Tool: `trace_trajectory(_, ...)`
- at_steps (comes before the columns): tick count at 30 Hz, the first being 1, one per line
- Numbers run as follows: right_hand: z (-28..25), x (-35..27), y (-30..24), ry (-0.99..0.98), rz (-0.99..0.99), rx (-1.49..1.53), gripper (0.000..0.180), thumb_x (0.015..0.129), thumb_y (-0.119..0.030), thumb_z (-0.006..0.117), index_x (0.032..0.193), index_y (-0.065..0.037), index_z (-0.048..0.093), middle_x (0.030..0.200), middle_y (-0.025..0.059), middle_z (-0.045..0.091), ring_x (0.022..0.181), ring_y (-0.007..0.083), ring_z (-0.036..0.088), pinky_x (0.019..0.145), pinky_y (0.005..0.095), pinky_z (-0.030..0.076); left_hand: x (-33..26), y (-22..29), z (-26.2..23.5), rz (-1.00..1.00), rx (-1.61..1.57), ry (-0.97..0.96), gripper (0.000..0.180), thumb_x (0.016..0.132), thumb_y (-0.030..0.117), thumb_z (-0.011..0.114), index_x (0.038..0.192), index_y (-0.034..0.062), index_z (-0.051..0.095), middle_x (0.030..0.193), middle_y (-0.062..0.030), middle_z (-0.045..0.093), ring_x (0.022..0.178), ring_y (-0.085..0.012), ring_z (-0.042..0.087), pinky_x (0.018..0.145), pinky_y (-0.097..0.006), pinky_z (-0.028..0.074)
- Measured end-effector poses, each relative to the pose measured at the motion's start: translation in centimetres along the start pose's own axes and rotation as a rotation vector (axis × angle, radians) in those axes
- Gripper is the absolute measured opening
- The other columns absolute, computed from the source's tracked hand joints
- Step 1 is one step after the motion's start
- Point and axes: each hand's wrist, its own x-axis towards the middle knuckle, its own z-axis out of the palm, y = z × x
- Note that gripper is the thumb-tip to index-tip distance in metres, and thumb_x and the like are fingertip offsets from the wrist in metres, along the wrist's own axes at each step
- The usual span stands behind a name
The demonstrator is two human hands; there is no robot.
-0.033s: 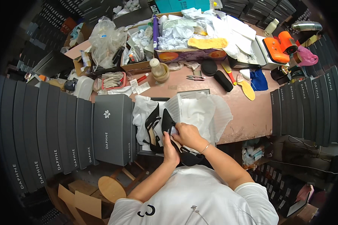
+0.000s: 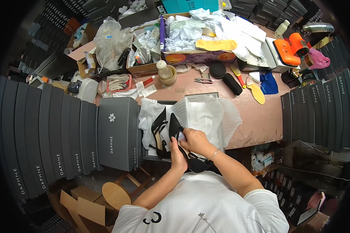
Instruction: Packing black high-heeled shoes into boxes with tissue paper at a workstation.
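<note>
My left hand (image 2: 179,157) is closed around the side of a black pointed-toe shoe (image 2: 175,125), its thumb up along the edge. My right hand (image 2: 197,141) grips the same shoe from the other side, fingers bent at its opening, where something pale shows inside. The fingertips are partly hidden. More black material with straps (image 2: 200,165) lies below my hands against my shirt; whether it belongs to the held shoe I cannot tell. A second black strappy shoe (image 2: 158,134) rests to the left, on white tissue paper (image 2: 147,116) in an open box (image 2: 217,94).
Grey shoe boxes (image 2: 118,134) stand in rows on the left, and more (image 2: 311,116) on the right. Behind lie a glass jar (image 2: 168,75), a black brush-like block (image 2: 232,84), yellow insoles (image 2: 256,94) and a carton of crumpled paper (image 2: 198,57). A wooden stool (image 2: 116,195) stands lower left.
</note>
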Motion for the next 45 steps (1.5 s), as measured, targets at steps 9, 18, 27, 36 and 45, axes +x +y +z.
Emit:
trace_trajectory(9,-3.6,-1.0,0.6,0.137,0.050,0.465,0.027,0.074,-0.018,0.068,0.088,0.004,0.062,0.072,0.0184,0.064,0.062,0.0281,0.063,0.061,0.0339,0.051,1.3,0.6,-1.2,-0.035,-0.095,-0.182,0.048,0.096,0.053,0.043,0.123,0.0139,0.042,0.107,-0.0044,0.052,0.096,-0.0161,0.054,0.079,-0.033,0.047)
trace_trajectory(18,-3.2,-2.4,-0.3,0.095,0.177,0.299,0.036,0.071,-0.013,0.070,0.101,0.002,0.059,0.081,0.0191,0.064,0.074,0.0379,0.062,0.067,0.0409,0.051,0.4,2.3,0.6,0.144,0.037,-0.076,0.043,0.098,0.047,0.043,0.124,0.0127,0.043,0.110,-0.0056,0.053,0.095,-0.0176,0.055,0.076,-0.033,0.048)
trace_trajectory(27,-3.1,0.7,-0.5,0.134,-0.501,-0.358,0.016,0.072,-0.014,0.065,0.084,-0.008,0.058,0.077,0.0072,0.055,0.075,0.0246,0.059,0.067,0.0392,0.047,-1.9,4.4,2.6,-0.174,0.051,-0.270,0.062,0.098,0.055,0.033,0.135,0.0061,0.040,0.132,-0.0078,0.050,0.122,-0.0197,0.046,0.101,-0.033,0.036)
trace_trajectory(36,-4.6,-2.2,1.0,0.317,-0.172,-0.158,0.033,0.079,-0.017,0.066,0.105,0.001,0.057,0.092,0.0174,0.061,0.083,0.0360,0.061,0.074,0.0403,0.051,2.7,5.6,-3.4,-0.188,0.050,-0.176,0.068,0.090,0.070,0.031,0.116,0.0104,0.052,0.097,-0.0056,0.058,0.079,-0.0207,0.059,0.061,-0.038,0.049)
trace_trajectory(45,3.1,1.8,-3.8,-0.167,0.010,0.280,0.068,0.097,-0.051,0.032,0.087,0.013,0.055,0.094,0.0302,0.057,0.095,0.0446,0.052,0.095,0.0534,0.033,-4.4,5.3,1.2,-0.077,0.127,-0.147,0.078,0.092,0.069,0.026,0.143,0.0096,0.031,0.145,-0.0076,0.035,0.134,-0.0203,0.033,0.109,-0.038,0.030)
